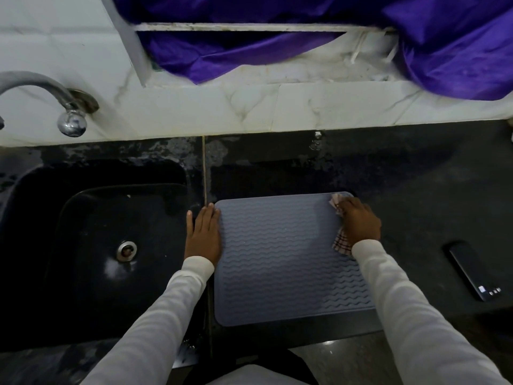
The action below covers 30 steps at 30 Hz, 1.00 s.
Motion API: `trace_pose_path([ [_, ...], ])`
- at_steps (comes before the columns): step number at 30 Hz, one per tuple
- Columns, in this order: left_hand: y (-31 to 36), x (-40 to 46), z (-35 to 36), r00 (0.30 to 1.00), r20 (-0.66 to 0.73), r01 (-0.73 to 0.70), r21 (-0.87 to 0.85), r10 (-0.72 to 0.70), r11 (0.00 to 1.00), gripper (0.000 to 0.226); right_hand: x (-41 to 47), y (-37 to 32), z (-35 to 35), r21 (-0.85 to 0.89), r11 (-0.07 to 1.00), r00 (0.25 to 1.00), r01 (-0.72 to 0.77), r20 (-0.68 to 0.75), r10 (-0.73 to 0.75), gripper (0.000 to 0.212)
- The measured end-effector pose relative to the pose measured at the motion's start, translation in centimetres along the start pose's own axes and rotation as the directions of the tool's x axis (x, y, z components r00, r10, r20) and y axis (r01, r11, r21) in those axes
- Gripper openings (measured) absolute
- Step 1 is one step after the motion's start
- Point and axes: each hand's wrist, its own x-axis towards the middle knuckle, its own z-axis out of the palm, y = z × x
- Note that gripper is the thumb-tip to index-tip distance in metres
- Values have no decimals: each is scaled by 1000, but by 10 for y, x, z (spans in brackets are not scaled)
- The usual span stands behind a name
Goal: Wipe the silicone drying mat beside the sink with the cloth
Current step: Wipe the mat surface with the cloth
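A grey-blue silicone drying mat (pixel 280 259) with wavy ridges lies flat on the black counter, just right of the sink (pixel 91 245). My left hand (pixel 204 234) rests flat with fingers together on the mat's left edge, pressing it down. My right hand (pixel 359 222) sits at the mat's far right corner, closed over a white checked cloth (pixel 342 244). The cloth shows above the fingers and below the wrist; its middle is hidden under the hand.
A black phone (pixel 474 270) lies on the counter to the right of the mat. A chrome tap (pixel 66 112) juts from the marble wall tiles above the sink. Purple fabric (pixel 433 51) hangs over the ledge at the back. The counter's front edge runs just below the mat.
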Motion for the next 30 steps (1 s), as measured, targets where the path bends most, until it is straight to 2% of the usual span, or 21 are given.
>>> trace_pose_path([
  [3, 2, 0, 0, 1000, 10, 18, 7, -18, 1000, 56, -2, 15, 5, 36, 997, 997, -69, -30, 70, 36],
  [9, 4, -3, -1, 999, 36, 23, 28, -24, 999, 60, -2, 12, 11, 94, 991, 995, -100, -18, 102, 42],
  [18, 5, -5, 4, 999, -1, 37, 38, -37, 999, 62, -10, 38, 31, 291, 957, 986, 6, -160, 43, 44],
  [21, 5, -4, 7, 999, -18, 30, 21, -30, 999, 66, -11, 39, 34, 294, 955, 974, 44, -225, 24, 41],
  [25, 6, -1, 7, 1000, 22, -5, 18, 4, 1000, 66, -9, 25, 22, 370, 927, 976, 62, -215, 20, 37],
  [28, 7, -1, 5, 999, 30, 18, -12, -17, 1000, 66, -8, -5, 1, 503, 863, 960, 52, -262, 95, 32],
  [30, 7, -3, 4, 999, 30, 16, -19, -15, 1000, 65, -13, -39, -13, 573, 814, 947, 98, -306, 102, 33],
])
